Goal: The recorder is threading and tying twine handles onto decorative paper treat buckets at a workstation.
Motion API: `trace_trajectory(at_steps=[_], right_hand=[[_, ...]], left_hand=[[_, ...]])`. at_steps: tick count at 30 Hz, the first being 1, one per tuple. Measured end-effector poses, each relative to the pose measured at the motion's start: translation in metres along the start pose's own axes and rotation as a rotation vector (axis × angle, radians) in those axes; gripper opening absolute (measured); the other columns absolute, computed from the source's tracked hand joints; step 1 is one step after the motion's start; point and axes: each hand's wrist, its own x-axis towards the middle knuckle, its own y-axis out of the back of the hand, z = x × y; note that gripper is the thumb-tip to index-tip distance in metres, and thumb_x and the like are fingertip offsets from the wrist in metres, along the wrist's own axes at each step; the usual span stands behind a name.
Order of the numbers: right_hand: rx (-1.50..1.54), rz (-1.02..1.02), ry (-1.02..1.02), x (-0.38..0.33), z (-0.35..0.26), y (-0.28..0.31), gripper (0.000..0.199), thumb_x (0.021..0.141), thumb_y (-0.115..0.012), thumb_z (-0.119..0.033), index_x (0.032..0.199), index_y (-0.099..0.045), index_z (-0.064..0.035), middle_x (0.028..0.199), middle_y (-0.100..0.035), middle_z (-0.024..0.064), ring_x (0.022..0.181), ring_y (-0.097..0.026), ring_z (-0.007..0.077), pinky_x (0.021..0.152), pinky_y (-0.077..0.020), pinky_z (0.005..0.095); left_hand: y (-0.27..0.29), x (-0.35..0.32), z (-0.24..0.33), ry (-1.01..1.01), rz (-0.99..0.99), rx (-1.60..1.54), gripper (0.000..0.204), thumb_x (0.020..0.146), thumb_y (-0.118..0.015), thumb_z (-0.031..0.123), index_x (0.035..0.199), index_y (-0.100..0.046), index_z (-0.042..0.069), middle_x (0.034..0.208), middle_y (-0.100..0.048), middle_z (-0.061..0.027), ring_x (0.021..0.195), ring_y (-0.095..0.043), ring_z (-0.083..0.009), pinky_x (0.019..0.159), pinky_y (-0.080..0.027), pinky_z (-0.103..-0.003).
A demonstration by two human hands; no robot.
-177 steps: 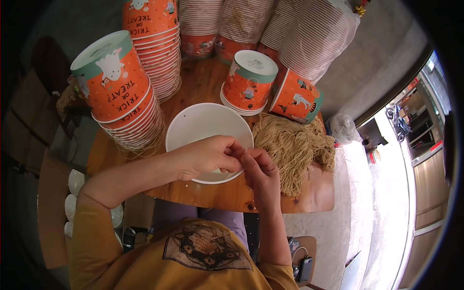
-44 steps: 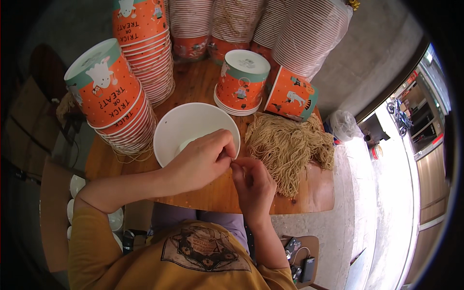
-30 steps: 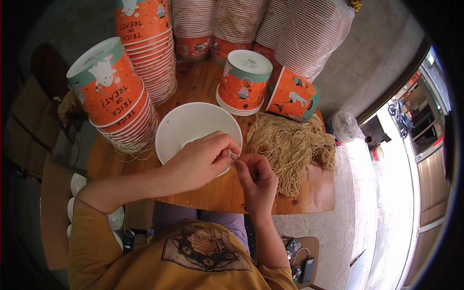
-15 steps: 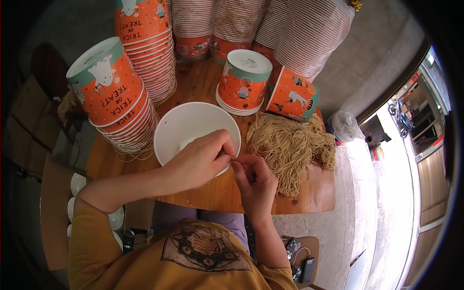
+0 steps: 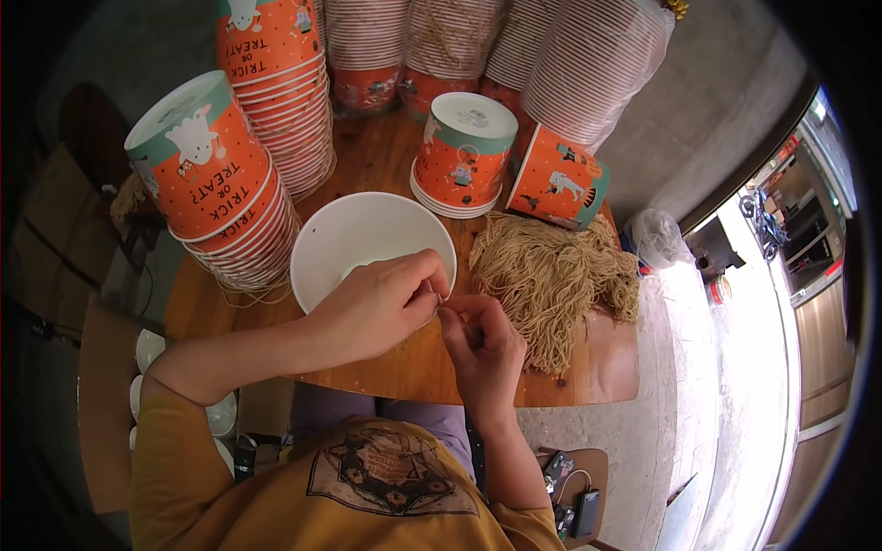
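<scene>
A white paper bucket (image 5: 344, 230) lies with its open mouth toward me, showing its white inside and a small hole near the upper left of its rim. My left hand (image 5: 390, 298) reaches across the mouth, thumb and fingers pinched together at the right side of the rim. Just right of it, my right hand (image 5: 484, 340) is closed in a pinch too, its fingertips meeting the left ones. Whatever sits between the fingertips is too small to make out. Beside my right hand lies a bundle of tan cords (image 5: 542, 285).
Upside-down orange buckets in a stack (image 5: 207, 174), some with cord loops, stand at left. A short stack (image 5: 464, 161) and a tipped orange bucket (image 5: 559, 179) are behind the cords. Tall wrapped stacks (image 5: 593, 64) line the back. A cardboard box (image 5: 106, 404) is at lower left.
Both hands stay pinched together at the rim, with hardly any movement. The whole view has shifted very slightly.
</scene>
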Motion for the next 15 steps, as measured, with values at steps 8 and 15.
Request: trace_trajectory(at_steps=[8, 15], right_hand=[[-0.011, 0.000, 0.006, 0.0010, -0.0010, -0.0005, 0.012, 0.084, -0.072, -0.009, 0.090, -0.062, -0.0066, 0.064, -0.049, 0.0033, 0.050, -0.043, 0.0114, 0.048, -0.0390, 0.0262], [-0.003, 0.009, -0.001, 0.0007, -0.0004, -0.0016, 0.013, 0.084, -0.072, -0.008, 0.091, -0.062, -0.0065, 0.064, -0.050, 0.0027, 0.050, -0.043, 0.0105, 0.048, -0.0389, 0.0258]], left_hand=[[-0.0016, 0.0001, -0.0065, 0.085, -0.029, -0.129, 0.011, 0.090, -0.056, 0.010, 0.096, -0.052, 0.002, 0.081, -0.063, -0.0108, 0.074, -0.063, -0.0249, 0.066, -0.048, -0.036], [-0.0024, 0.0005, -0.0044, 0.057, 0.024, -0.155, 0.010, 0.088, -0.058, 0.005, 0.093, -0.050, 0.001, 0.081, -0.059, -0.0087, 0.074, -0.059, -0.0211, 0.067, -0.048, -0.034]])
